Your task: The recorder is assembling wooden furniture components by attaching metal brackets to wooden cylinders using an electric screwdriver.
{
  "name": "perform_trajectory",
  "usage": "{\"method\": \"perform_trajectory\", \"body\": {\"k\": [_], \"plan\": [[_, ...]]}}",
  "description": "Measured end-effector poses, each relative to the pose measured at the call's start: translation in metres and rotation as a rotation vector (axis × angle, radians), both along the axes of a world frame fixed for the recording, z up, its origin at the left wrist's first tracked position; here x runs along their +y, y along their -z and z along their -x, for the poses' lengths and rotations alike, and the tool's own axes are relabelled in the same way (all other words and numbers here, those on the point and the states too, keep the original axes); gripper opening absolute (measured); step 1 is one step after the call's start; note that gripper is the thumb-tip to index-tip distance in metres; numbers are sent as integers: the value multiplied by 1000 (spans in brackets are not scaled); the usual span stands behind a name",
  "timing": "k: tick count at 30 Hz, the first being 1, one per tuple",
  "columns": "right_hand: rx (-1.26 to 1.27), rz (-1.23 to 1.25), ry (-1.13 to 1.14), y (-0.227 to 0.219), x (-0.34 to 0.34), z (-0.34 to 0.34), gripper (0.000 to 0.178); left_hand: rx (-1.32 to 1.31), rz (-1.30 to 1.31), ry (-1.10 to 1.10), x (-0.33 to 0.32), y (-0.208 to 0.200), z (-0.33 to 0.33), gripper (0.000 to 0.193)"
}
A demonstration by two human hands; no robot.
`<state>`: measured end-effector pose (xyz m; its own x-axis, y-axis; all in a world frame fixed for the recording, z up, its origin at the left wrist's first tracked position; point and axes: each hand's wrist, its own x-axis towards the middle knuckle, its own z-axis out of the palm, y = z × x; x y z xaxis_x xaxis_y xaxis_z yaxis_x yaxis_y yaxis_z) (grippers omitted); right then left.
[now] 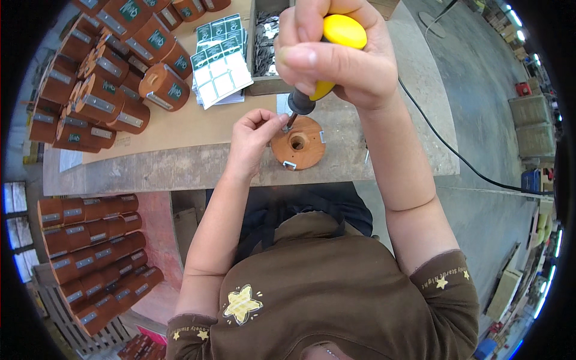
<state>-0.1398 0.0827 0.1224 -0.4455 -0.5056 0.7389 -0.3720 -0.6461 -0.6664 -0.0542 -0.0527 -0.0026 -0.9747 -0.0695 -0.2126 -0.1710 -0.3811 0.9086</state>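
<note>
Right hand (pixel 342 57) closed tightly around a yellow-and-black screwdriver (pixel 345 30), its tip at the edge of a brown disc (pixel 312 153) on the bench (pixel 192 171). Left hand's (pixel 247 139) thumb and forefinger pinch together beside that tip; anything between is too small to tell. Green-and-white printed labels (pixel 222 63) lie beyond; brown cylinders (pixel 165 89) at left bear green labels with white lettering.

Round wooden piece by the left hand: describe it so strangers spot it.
Over the workbench in front of the person, the right hand grips a yellow-handled tool. Below it, beside the left hand, lies a round, reddish-brown wooden piece with a central hole. Unlike the wooden cylinders heaped at left, it sits apart, with metal fittings at its rim.
</note>
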Motion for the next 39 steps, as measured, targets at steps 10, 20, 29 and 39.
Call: {"method": "perform_trajectory", "body": {"k": [10,20,29,39], "plan": [[-597,530,810,10,129,39,13,153,434,-16,4,-5,-4,10],[-314,516,1368,39,128,99,18,329,658,-125,5,-3,-10,10],[263,24,1412,33,49,144,17,177,440,-141,8,-4,-9,10],[20,-154,1456,43,-13,255,23,141,481,-201,16,-6,-11,12]]}}
